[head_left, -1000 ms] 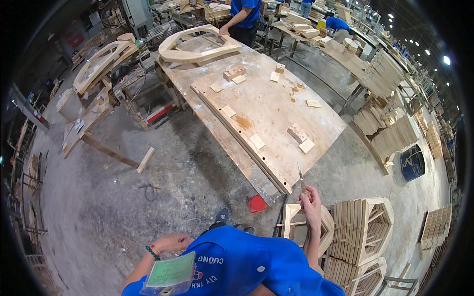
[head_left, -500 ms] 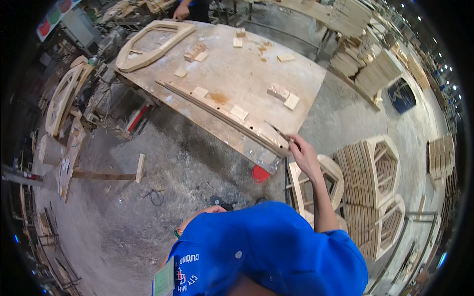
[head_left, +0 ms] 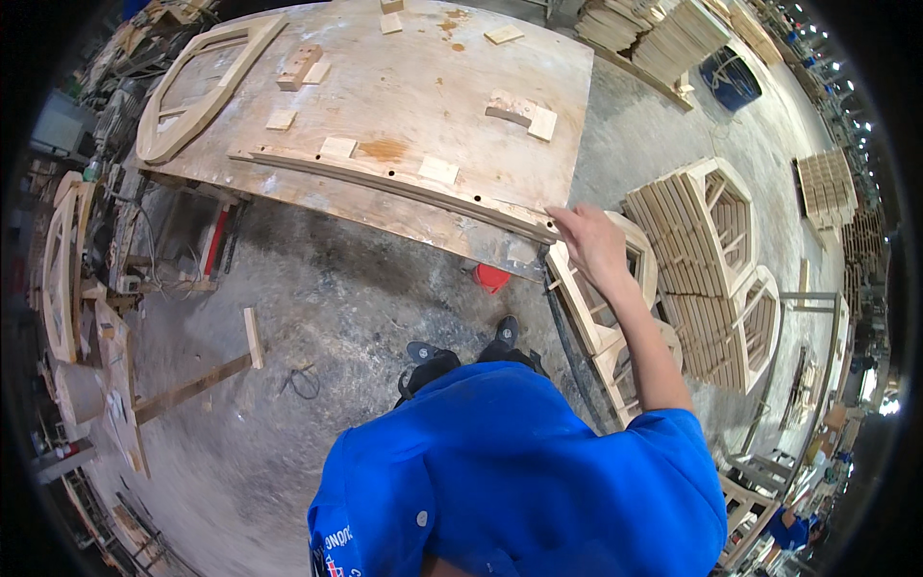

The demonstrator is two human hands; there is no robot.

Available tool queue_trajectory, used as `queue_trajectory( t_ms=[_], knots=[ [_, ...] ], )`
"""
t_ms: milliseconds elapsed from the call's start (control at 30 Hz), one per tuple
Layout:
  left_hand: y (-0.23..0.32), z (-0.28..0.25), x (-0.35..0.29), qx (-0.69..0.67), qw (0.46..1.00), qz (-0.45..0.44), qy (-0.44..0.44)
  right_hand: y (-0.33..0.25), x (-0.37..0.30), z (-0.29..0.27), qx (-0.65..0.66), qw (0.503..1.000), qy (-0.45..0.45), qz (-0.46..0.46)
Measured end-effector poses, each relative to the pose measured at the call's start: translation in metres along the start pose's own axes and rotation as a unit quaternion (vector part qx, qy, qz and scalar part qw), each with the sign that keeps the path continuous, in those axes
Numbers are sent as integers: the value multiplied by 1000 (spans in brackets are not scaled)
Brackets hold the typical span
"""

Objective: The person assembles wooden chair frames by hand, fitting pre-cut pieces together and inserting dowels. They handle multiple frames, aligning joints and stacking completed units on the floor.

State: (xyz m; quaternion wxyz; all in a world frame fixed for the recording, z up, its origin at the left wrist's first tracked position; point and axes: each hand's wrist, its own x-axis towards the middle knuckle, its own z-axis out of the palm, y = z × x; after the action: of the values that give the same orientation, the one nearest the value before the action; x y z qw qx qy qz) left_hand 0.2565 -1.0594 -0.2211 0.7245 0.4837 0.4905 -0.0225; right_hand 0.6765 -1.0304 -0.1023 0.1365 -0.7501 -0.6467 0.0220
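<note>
My right hand [head_left: 590, 246] is at the near right corner of the plywood-topped table [head_left: 423, 101], thumb and fingers pinched together over the end of a long wooden rail [head_left: 413, 191]. The thin tool it held shortly before is hardly visible at the fingertips, so what the pinch holds cannot be made out. The rail lies along the table's near edge, with several dark round holes in it. Small pale wood blocks [head_left: 438, 170] lie against its far side. My left hand is out of sight.
An arched wooden frame [head_left: 207, 91] lies on the table's left end. Stacked arched frames [head_left: 692, 260] stand on the floor to the right, with more frames [head_left: 601, 332] close by my right arm. A red container [head_left: 490, 278] sits below the table corner, and a wooden stand [head_left: 197, 387] is at left.
My view has shifted, so the table sits higher in it and both my shoes show. The thin dark tool in my right fingers no longer shows clearly. My left hand has gone out of view.
</note>
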Motion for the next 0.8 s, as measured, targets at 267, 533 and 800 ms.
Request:
queue_trajectory(
  t_ms=[267, 533, 800],
  knots=[
    [-1, -18, 4, -2, 1000, -3, -3, -26, 50, -1, -163, 976, -7, -141],
    [-7, -22, -4, -5, 1000, -6, 3, -54, 73, 6, -274, 935, -57, -216],
    [-7, -37, -6, -1, 1000, -22, 13, -60, 78, -2, -254, 919, 79, -290]
  ],
)
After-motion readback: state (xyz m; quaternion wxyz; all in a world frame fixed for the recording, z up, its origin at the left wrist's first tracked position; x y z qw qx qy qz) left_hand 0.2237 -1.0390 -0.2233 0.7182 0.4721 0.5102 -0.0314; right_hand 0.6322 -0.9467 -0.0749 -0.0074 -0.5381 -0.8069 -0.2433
